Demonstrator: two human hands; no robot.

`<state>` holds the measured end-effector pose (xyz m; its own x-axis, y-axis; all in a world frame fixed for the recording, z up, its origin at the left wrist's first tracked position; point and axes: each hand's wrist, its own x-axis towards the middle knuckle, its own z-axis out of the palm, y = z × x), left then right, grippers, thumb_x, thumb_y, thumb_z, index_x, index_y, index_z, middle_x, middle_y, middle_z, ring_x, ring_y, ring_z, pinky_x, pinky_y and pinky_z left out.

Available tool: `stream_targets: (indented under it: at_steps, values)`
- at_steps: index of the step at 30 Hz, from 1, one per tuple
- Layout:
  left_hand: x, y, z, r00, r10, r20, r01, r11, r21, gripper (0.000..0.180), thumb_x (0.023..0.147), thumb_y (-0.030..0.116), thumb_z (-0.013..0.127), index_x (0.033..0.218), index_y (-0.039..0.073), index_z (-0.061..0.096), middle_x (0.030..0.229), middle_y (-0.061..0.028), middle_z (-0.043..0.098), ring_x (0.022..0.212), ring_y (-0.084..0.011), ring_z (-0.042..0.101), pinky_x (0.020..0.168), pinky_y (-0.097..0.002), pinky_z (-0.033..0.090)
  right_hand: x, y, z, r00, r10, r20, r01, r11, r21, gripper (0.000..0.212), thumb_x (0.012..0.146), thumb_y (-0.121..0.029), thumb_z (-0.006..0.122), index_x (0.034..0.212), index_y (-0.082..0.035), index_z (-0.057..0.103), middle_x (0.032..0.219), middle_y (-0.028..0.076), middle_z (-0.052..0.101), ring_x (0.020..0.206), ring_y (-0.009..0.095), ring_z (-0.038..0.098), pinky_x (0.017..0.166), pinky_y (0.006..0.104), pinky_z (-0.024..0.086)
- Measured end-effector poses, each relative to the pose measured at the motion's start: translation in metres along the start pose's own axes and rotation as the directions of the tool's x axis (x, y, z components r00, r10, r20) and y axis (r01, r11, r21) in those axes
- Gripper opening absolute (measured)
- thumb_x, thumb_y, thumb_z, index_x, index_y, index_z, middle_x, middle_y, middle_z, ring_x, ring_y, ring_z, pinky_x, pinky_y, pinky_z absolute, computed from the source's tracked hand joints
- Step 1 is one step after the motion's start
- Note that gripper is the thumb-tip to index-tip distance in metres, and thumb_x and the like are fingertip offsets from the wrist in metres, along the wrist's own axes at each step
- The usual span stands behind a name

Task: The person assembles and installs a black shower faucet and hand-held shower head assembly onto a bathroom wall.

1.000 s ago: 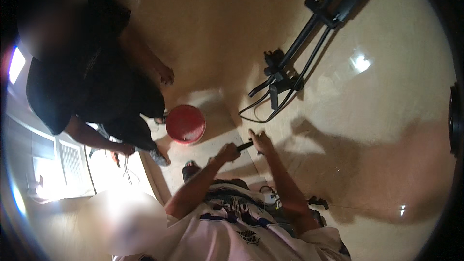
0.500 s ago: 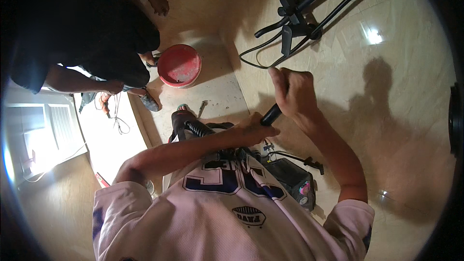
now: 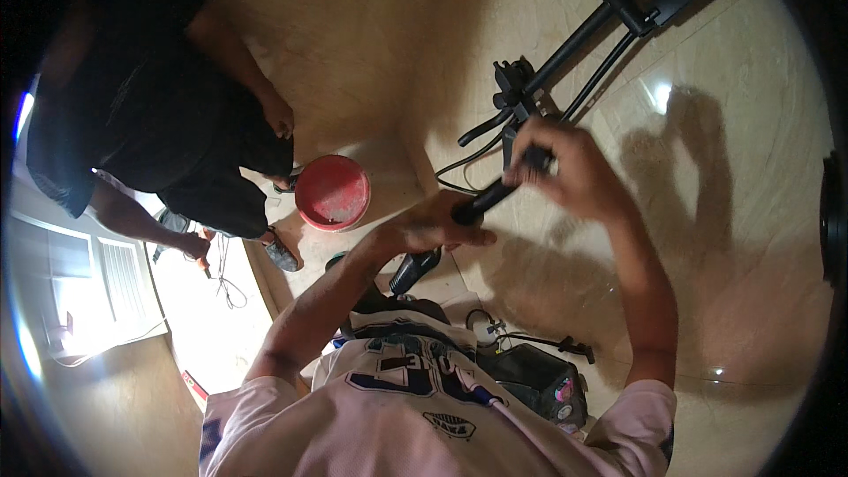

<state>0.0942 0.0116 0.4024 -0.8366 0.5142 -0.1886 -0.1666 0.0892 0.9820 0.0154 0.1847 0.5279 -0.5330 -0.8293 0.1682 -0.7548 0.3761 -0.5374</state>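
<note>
A black bar-like tool (image 3: 484, 201) slants between my two hands, in front of my chest. My left hand (image 3: 435, 223) is closed around its lower end. At the upper end, my right hand (image 3: 570, 168) is closed with its fingers curled round a dark, thicker piece; the fingers are slightly blurred. Beneath my left hand hangs a black ribbed part (image 3: 415, 272); whether it joins the bar is hidden by the hand. Just beyond my right hand is a black framework of tubes and clamps (image 3: 565, 53), with a thin black cable looping below it.
A red bucket (image 3: 333, 193) stands on the floor ahead. To the left, a co-worker in black clothes (image 3: 168, 97) holds an orange corded tool (image 3: 205, 252) near a bright white surface (image 3: 190, 327). A black box-shaped machine (image 3: 534, 380) with coloured knobs sits by my right side.
My right hand has tilted, its fingers now curled over the bar's upper end. The ribbed part has swung away from my body, below my left hand. The whole view has shifted.
</note>
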Motion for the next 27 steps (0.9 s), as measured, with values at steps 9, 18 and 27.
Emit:
stream_targets:
  at_steps: [9, 18, 27]
  values:
    - [0.093, -0.067, -0.117, 0.925, 0.346, -0.160, -0.379, 0.876, -0.298, 0.038, 0.077, 0.021, 0.073, 0.102, 0.000, 0.053, 0.081, -0.0063, 0.063, 0.079, -0.0123, 0.060, 0.072, -0.0288, 0.050, 0.156, 0.028, -0.080, 0.968, 0.034, -0.250, -0.171, 0.815, -0.554, 0.039, 0.074, -0.029, 0.072, 0.099, -0.001, 0.062, 0.088, 0.018, 0.064, 0.083, 0.030, 0.064, 0.074, 0.0385, 0.050]
    - [0.234, -0.130, -0.210, 0.903, 0.137, -0.408, -0.123, 0.990, 0.062, 0.043, 0.068, 0.031, 0.078, 0.092, 0.000, 0.059, 0.082, -0.0104, 0.063, 0.076, -0.0168, 0.059, 0.070, -0.0314, 0.046, 0.241, 0.148, -0.054, 0.827, 0.447, -0.342, -0.558, 0.569, -0.604, 0.028, 0.074, -0.020, 0.072, 0.085, 0.004, 0.061, 0.075, 0.020, 0.063, 0.070, 0.026, 0.062, 0.066, 0.0370, 0.048]
    - [0.280, -0.147, -0.194, 0.965, 0.129, -0.226, -0.107, 0.988, 0.109, 0.051, 0.069, 0.040, 0.074, 0.098, 0.003, 0.057, 0.091, -0.0142, 0.063, 0.085, -0.0267, 0.060, 0.075, -0.0353, 0.046, 0.218, 0.191, -0.047, 0.700, 0.617, -0.360, -0.659, 0.364, -0.658, 0.040, 0.068, -0.032, 0.075, 0.082, 0.004, 0.063, 0.078, 0.021, 0.062, 0.072, 0.032, 0.061, 0.070, 0.0412, 0.047]
